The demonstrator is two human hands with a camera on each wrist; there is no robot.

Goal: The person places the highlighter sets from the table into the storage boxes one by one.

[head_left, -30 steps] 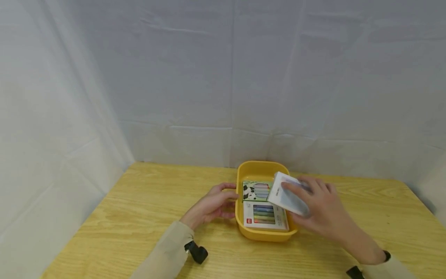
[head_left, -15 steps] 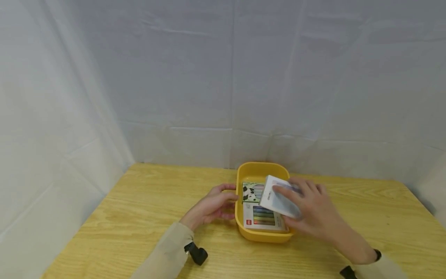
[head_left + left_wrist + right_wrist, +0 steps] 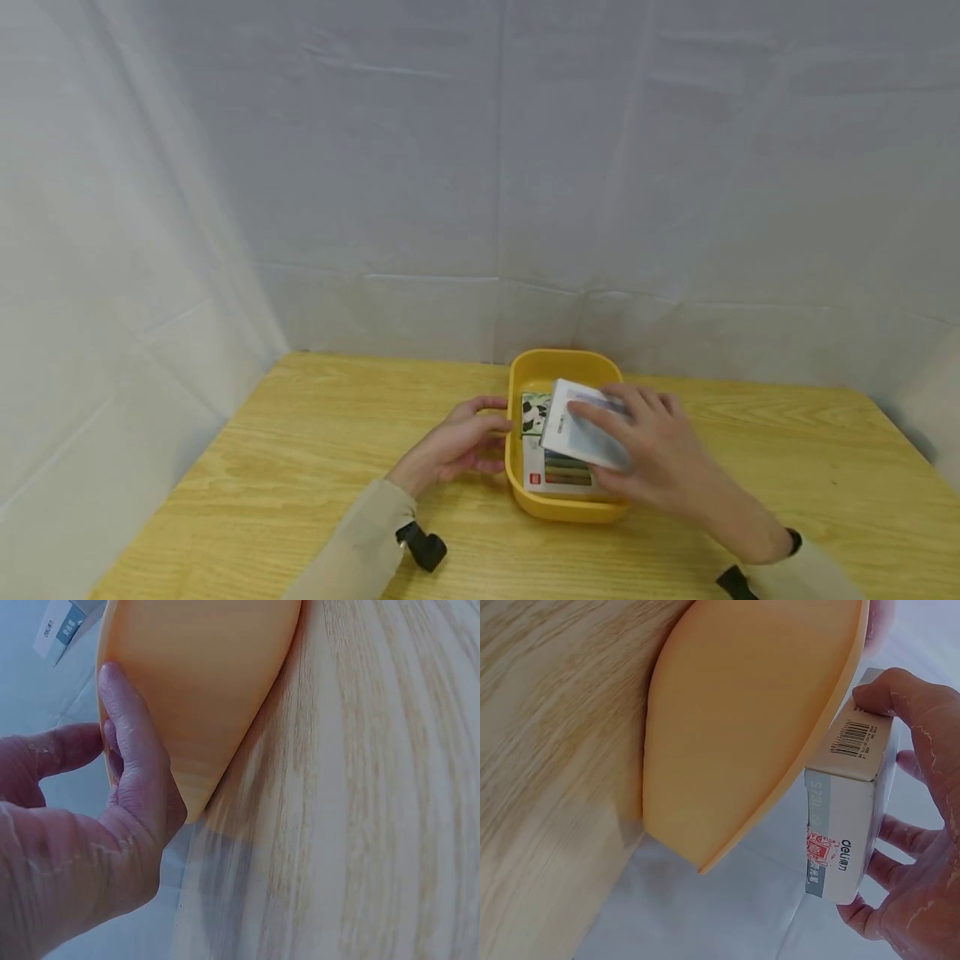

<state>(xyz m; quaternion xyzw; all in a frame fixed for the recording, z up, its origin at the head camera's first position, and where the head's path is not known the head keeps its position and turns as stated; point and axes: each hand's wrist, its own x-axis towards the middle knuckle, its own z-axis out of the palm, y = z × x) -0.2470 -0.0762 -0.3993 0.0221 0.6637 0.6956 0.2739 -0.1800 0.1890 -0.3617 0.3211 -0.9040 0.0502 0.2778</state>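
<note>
My right hand (image 3: 663, 454) grips a white pen box (image 3: 570, 429) marked deli, thumb on one side and fingers on the other. It holds the box tilted above the yellow bin (image 3: 566, 510). In the right wrist view, the pen box (image 3: 847, 802) shows its barcode end beside the bin's rim (image 3: 836, 705). At the bin's left side, my left hand (image 3: 457, 437) touches the wall and rim with extended fingers. Inside lie a panda-printed box (image 3: 533, 414) and a white box (image 3: 534, 464) with a window of coloured sticks; the held box partly hides both.
A wooden table (image 3: 337, 433) carries the bin near its back edge. Behind it hangs a pale sheet (image 3: 375, 208), and another section of sheet (image 3: 112, 292) runs along the left side.
My right hand has moved left with the pen box, bringing it further over the bin and covering more of the boxes inside. My left hand and the bin stay nearly in place.
</note>
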